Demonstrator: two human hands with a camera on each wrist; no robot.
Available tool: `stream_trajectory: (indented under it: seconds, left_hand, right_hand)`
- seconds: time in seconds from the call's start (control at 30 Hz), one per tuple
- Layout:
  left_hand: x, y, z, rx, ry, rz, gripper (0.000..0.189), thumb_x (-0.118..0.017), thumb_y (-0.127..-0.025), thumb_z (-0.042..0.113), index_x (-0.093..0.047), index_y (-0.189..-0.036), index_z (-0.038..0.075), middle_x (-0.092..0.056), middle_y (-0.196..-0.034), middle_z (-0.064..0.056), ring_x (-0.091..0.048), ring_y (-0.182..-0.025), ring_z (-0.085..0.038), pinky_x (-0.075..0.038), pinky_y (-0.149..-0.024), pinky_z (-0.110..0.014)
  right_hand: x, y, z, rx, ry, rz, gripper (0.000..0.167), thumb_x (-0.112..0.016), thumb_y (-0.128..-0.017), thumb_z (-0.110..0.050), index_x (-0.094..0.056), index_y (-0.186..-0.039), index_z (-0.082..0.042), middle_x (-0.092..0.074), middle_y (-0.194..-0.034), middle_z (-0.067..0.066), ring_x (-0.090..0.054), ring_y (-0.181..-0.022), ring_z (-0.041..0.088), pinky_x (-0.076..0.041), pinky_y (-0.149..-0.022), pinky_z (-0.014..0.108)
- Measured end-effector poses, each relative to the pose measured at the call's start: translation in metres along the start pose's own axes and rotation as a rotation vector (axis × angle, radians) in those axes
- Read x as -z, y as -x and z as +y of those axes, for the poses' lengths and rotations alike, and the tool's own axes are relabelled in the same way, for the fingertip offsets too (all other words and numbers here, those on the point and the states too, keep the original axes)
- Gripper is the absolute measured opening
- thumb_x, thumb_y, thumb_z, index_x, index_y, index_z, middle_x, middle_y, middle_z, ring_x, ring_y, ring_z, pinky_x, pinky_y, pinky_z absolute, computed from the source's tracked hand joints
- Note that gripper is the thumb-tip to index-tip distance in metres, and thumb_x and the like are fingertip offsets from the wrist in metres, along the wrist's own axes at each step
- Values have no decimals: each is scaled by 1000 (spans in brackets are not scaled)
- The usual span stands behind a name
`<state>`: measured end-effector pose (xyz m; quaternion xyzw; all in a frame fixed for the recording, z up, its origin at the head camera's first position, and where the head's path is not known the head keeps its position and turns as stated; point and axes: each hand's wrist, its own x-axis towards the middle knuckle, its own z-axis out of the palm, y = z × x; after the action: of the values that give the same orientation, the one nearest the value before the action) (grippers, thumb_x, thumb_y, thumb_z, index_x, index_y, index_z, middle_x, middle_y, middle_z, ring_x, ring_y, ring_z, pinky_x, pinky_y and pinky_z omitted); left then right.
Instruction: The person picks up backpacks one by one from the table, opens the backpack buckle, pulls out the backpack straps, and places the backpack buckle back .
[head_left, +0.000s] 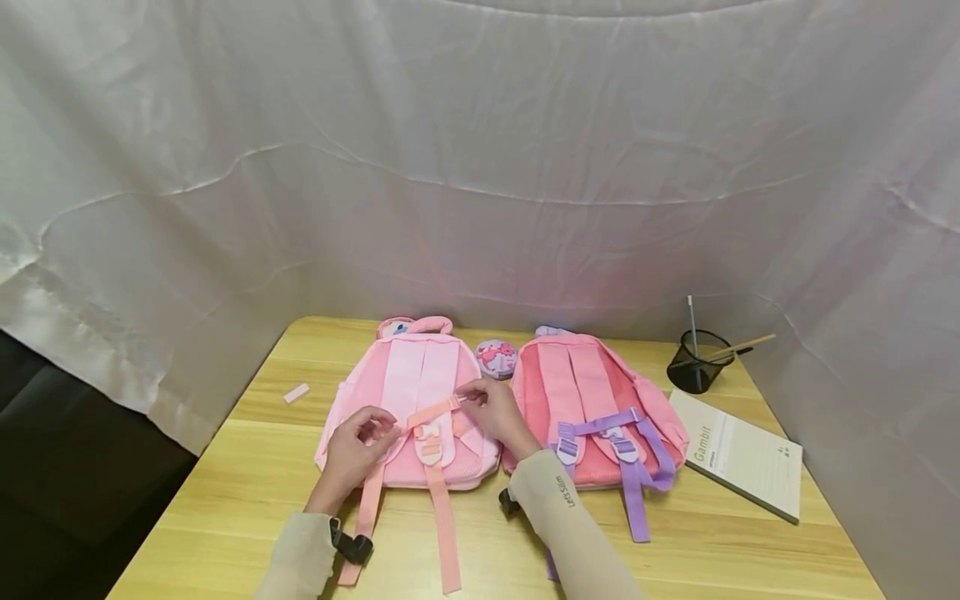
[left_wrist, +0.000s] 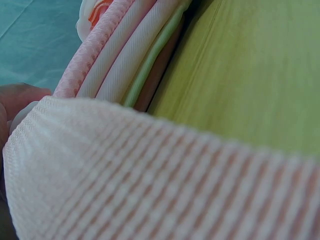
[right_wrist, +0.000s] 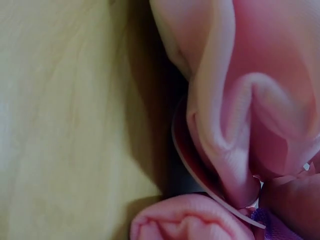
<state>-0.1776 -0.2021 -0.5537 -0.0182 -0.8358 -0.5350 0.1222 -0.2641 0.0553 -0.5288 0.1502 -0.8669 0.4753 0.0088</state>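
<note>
A light pink backpack (head_left: pixel 360 379) lies with its shoulder straps facing up. An orange chest strap (head_left: pixel 431 412) stretches slantwise across it between both hands. My left hand (head_left: pixel 357 450) pinches the strap's lower left end at the shoulder strap. At the upper right end, my right hand (head_left: pixel 497 408) pinches the strap by its small pale buckle. Pink ribbed webbing (left_wrist: pixel 150 175) fills the front of the left wrist view, with fingertips (left_wrist: pixel 25 97) at the left edge. Folded pink fabric (right_wrist: pixel 215 115) and part of a finger (right_wrist: pixel 295 200) show in the right wrist view.
A coral pink backpack (head_left: pixel 528 375) with purple straps (head_left: pixel 633 500) lies right of the first. A round patterned pouch (head_left: pixel 496 358) sits between them. Farther right are a black mesh pen cup (head_left: pixel 693 375) and a notepad (head_left: pixel 750 458). A small pale strip (head_left: pixel 296 392) lies left.
</note>
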Motion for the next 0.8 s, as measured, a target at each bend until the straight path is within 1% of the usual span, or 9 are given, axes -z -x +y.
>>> stream_trajectory:
  seconds: [0.23, 0.43, 0.53, 0.67, 0.8]
  left_hand:
    - [-1, -1, 1, 11, 2, 0, 17, -84, -88, 28, -72, -100, 25, -63, -88, 3, -55, -82, -17, -44, -74, -24]
    - [-1, -1, 2, 27, -2, 2, 17, -84, -89, 27, -72, -100, 24, -63, -88, 2, -55, -83, -17, -43, -75, -25]
    - [-1, -1, 2, 20, 6, 6, 16, -84, -88, 26, -72, -99, 23, -62, -87, 2, -55, -82, -16, -44, -74, -25]
    - [-1, -1, 0, 6, 3, 6, 17, -84, -88, 27, -72, -99, 23, -62, -86, 2, -55, -81, -15, -43, -73, -24]
    - [-1, -1, -1, 9, -6, 6, 15, -83, -89, 28, -72, -99, 23, -63, -87, 2, -55, -82, -16, -44, -74, -25]
  right_hand:
    - [3, 1, -1, -5, -2, -16, 17, -74, -92, -5, -77, -108, -9, -74, -100, 6, -63, -87, 14, -54, -81, 29]
    - [3, 0, -1, -7, -1, -13, 16, -75, -92, -6, -77, -107, -9, -73, -99, 7, -63, -87, 14, -54, -81, 30]
    - [3, 0, -1, -9, -7, -13, 16, -75, -92, -6, -77, -107, -8, -73, -99, 7, -63, -87, 14, -54, -82, 30]
    - [2, 0, 0, -12, -10, -10, 16, -75, -91, -5, -77, -107, -8, -72, -98, 7, -62, -86, 13, -54, -81, 29]
    - [3, 1, -2, -17, -15, -17, 18, -74, -91, -3, -78, -107, -8, -71, -97, 6, -61, -86, 12, -53, -79, 27]
